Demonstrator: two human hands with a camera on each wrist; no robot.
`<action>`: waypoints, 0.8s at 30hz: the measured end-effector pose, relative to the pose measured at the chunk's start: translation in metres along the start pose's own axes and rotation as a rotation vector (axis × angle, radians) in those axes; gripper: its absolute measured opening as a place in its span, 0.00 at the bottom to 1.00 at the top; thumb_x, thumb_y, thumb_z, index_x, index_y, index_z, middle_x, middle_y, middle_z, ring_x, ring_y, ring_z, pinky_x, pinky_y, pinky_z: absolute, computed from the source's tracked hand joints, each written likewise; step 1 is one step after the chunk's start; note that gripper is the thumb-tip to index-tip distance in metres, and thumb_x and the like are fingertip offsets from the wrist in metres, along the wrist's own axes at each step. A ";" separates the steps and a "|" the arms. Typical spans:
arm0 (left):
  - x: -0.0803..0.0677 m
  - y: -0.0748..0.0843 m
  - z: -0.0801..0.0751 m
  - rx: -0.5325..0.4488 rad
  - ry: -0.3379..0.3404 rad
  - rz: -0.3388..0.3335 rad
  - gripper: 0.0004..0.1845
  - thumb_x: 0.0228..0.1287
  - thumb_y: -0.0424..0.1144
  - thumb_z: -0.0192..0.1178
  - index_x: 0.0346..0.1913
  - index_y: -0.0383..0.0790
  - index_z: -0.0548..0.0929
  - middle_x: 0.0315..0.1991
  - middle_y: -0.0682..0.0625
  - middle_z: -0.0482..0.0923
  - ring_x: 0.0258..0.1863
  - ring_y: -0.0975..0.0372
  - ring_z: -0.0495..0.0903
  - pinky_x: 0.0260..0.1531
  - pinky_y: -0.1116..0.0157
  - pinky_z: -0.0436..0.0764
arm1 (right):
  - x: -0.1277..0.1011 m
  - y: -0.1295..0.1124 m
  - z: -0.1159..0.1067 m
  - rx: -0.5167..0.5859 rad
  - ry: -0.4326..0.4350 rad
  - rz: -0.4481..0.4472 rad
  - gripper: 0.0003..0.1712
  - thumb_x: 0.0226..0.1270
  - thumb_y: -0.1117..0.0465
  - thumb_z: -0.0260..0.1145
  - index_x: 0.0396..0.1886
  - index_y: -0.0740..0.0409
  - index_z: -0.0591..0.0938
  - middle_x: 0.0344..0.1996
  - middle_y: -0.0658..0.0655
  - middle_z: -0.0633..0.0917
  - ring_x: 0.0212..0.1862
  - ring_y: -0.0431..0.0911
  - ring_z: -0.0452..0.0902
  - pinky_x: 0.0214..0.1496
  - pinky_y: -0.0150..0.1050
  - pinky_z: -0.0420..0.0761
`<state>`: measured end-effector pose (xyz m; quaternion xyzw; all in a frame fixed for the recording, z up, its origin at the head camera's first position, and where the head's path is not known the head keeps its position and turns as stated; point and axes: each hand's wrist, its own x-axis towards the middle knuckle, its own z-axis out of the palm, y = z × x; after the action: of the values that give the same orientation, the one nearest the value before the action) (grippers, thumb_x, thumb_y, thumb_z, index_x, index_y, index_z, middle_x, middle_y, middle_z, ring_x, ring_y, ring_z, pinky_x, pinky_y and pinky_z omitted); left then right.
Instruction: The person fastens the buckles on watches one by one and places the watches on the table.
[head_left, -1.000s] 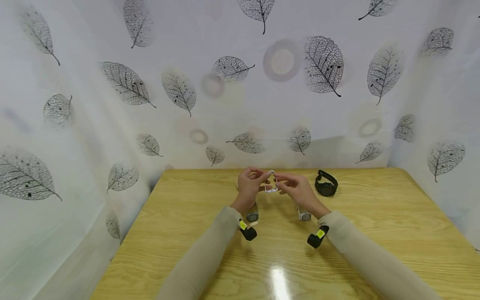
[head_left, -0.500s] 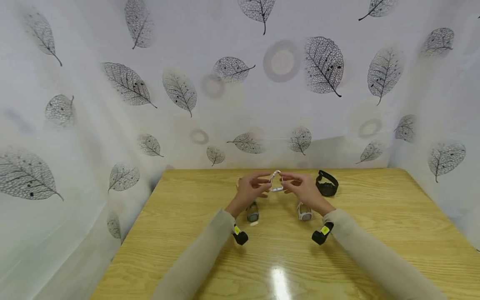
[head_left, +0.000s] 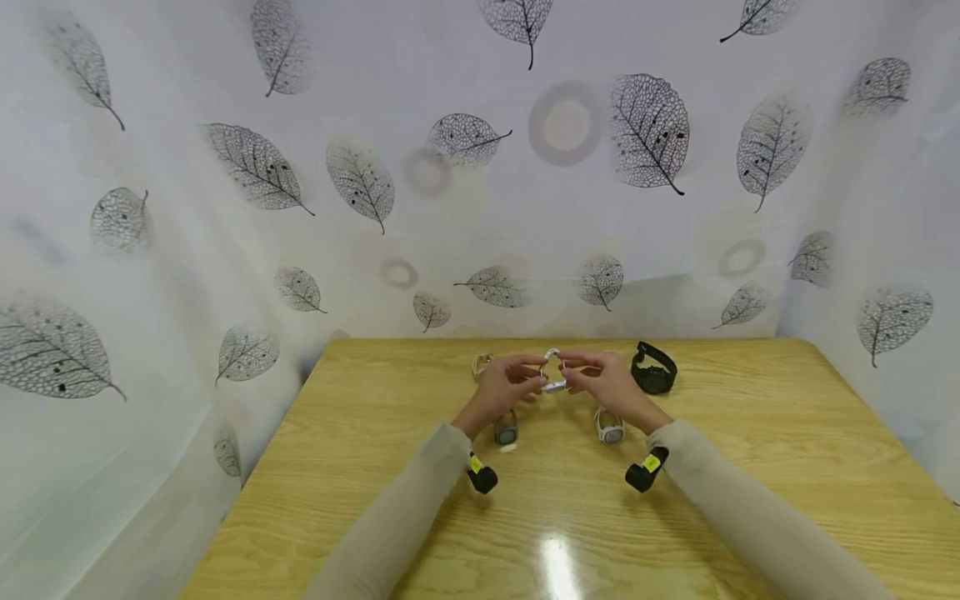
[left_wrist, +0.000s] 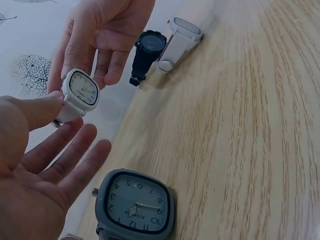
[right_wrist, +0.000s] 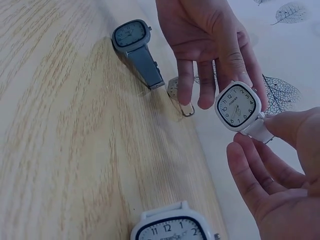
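A white wristwatch (head_left: pixel 555 387) with a squarish case is held up above the table between both hands, its strap bent into a loop. My left hand (head_left: pixel 498 387) pinches one side of it with thumb and fingers. On the other side, my right hand (head_left: pixel 611 387) pinches it too. The dial (right_wrist: pixel 237 107) faces toward the wrists. A grey wristwatch (head_left: pixel 506 435) lies just below the left hand, and a second white wristwatch (head_left: pixel 611 434) sits below the right one.
A black wristwatch (head_left: pixel 655 379) stands right of the right hand. Behind the left hand, another watch (head_left: pixel 482 363) is partly hidden. A small pale piece (head_left: pixel 508 447) lies by the grey watch. Leaf-patterned cloth (head_left: pixel 495 208) rises behind the wooden table (head_left: pixel 405 467).
Both hands have shifted slightly right with the white wristwatch, the left forearm swinging outward. The fingers have changed their hold along its sides. It now hangs a little lower than half a second ago.
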<state>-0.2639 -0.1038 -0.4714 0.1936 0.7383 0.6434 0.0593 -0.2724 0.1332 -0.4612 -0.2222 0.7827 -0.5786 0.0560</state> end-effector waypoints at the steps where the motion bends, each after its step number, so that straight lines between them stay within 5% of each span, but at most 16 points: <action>1: 0.000 0.000 0.000 -0.006 -0.001 -0.003 0.19 0.70 0.30 0.66 0.62 0.33 0.82 0.50 0.30 0.84 0.44 0.38 0.86 0.43 0.45 0.87 | 0.000 0.000 0.000 -0.001 -0.003 0.005 0.25 0.76 0.56 0.67 0.69 0.57 0.79 0.56 0.74 0.82 0.43 0.67 0.86 0.51 0.58 0.85; 8: 0.004 0.001 -0.003 -0.065 -0.017 -0.062 0.21 0.71 0.30 0.65 0.65 0.31 0.80 0.52 0.30 0.83 0.44 0.39 0.86 0.49 0.46 0.86 | 0.001 -0.001 -0.005 0.010 -0.064 0.045 0.27 0.77 0.56 0.66 0.72 0.56 0.76 0.65 0.70 0.78 0.49 0.64 0.85 0.57 0.48 0.84; 19: 0.013 0.006 -0.006 -0.077 -0.028 -0.151 0.23 0.68 0.24 0.64 0.66 0.37 0.81 0.50 0.37 0.85 0.49 0.39 0.85 0.53 0.45 0.84 | 0.008 0.001 -0.014 -0.047 -0.150 0.076 0.34 0.72 0.52 0.70 0.75 0.49 0.73 0.74 0.59 0.71 0.55 0.53 0.85 0.61 0.58 0.81; 24: 0.019 0.005 -0.005 -0.068 -0.027 -0.184 0.23 0.68 0.24 0.65 0.65 0.36 0.81 0.48 0.39 0.86 0.51 0.38 0.84 0.52 0.48 0.85 | 0.012 0.003 -0.016 -0.072 -0.165 0.073 0.34 0.73 0.54 0.69 0.76 0.53 0.72 0.75 0.61 0.69 0.55 0.54 0.85 0.61 0.59 0.80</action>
<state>-0.2818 -0.1015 -0.4622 0.1314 0.7299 0.6571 0.1348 -0.2896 0.1431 -0.4568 -0.2423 0.8033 -0.5275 0.1333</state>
